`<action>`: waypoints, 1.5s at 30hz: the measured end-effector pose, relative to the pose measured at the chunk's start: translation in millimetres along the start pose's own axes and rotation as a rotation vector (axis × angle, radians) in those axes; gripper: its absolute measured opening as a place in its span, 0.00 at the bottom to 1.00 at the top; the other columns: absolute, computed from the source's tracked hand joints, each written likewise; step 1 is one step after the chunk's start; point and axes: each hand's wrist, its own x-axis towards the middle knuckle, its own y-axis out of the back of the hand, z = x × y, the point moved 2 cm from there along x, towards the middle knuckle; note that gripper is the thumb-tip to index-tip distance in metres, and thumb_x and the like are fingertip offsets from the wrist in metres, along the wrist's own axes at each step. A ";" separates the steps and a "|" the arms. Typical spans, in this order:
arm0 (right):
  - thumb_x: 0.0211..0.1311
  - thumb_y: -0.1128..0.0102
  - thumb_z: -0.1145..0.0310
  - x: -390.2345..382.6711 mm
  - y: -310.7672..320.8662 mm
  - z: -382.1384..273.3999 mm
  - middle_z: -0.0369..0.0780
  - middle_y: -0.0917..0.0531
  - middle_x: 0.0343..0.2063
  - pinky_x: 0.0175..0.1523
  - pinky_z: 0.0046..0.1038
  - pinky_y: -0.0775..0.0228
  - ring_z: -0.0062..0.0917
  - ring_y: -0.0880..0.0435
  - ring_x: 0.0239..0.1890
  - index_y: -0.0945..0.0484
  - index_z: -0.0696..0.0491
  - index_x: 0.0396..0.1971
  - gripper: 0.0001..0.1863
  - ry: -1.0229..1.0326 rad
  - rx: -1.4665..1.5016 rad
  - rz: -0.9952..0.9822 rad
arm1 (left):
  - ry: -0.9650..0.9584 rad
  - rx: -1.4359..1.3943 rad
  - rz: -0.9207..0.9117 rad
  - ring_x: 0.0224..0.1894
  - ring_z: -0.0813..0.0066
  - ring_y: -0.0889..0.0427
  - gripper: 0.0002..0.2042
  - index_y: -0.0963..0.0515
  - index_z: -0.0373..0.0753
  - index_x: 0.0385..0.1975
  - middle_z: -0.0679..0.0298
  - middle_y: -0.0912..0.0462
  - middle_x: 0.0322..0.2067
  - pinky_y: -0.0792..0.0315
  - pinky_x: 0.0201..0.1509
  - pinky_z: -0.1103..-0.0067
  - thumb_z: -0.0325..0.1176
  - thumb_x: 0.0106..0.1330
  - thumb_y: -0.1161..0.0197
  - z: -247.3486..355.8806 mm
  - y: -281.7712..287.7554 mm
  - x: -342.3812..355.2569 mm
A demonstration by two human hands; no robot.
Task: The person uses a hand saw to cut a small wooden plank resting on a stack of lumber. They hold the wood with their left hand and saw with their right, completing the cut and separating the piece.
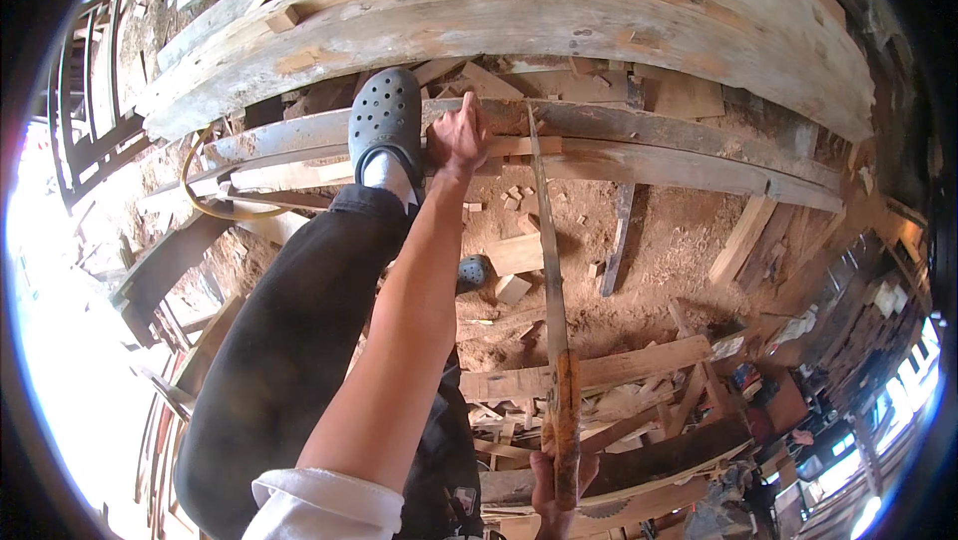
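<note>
My left hand (457,137) is closed at the near edge of a dark beam, with its thumb on top. From under it a short light wooden strip (513,147) sticks out to the right. My right hand (561,485) is wrapped round the orange-brown worn handle of a handsaw (550,270) at the bottom of the view. The saw's long narrow blade runs away from me, and its far end crosses the strip and the beam (599,121). Close beside my left hand, my left foot in a grey clog (387,121) stands on the beam.
Long pale planks (519,21) lie stacked at the far side. Wood offcuts (516,255) and sawdust cover the ground below the beam, where a second grey clog (473,271) shows. A yellow hose (190,176) loops at the left. More timber (639,362) lies close to me.
</note>
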 end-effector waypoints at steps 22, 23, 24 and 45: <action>0.53 0.36 0.77 -169.8 14.1 121.8 0.37 0.27 0.21 0.26 0.25 0.37 0.23 0.30 0.19 0.29 0.56 0.33 0.11 -0.317 0.198 0.242 | -0.372 -0.163 -0.252 0.34 0.47 0.20 0.17 0.22 0.35 0.35 0.50 0.20 0.28 0.28 0.41 0.58 0.46 0.64 0.41 21.8 33.3 -13.7; 0.53 0.36 0.77 -169.9 7.2 128.4 0.37 0.27 0.22 0.26 0.25 0.36 0.23 0.30 0.20 0.29 0.56 0.34 0.11 -0.309 0.212 0.255 | -0.425 -0.198 -0.254 0.35 0.47 0.20 0.18 0.22 0.35 0.35 0.50 0.20 0.30 0.29 0.42 0.58 0.47 0.63 0.40 23.2 36.8 -14.3; 0.53 0.36 0.77 -169.0 -2.1 132.2 0.37 0.27 0.23 0.27 0.25 0.36 0.23 0.30 0.20 0.30 0.56 0.34 0.12 -0.304 0.227 0.268 | -0.453 -0.208 -0.299 0.37 0.47 0.20 0.19 0.22 0.35 0.36 0.50 0.20 0.31 0.29 0.44 0.58 0.48 0.63 0.39 24.5 39.7 -14.7; 0.53 0.31 0.73 -216.5 -93.2 135.2 0.39 0.30 0.38 0.36 0.23 0.30 0.21 0.26 0.37 0.39 0.57 0.48 0.27 -0.312 0.507 0.260 | -0.233 0.008 -0.746 0.48 0.64 0.18 0.17 0.16 0.44 0.35 0.64 0.15 0.40 0.33 0.58 0.56 0.51 0.59 0.33 109.0 18.8 27.2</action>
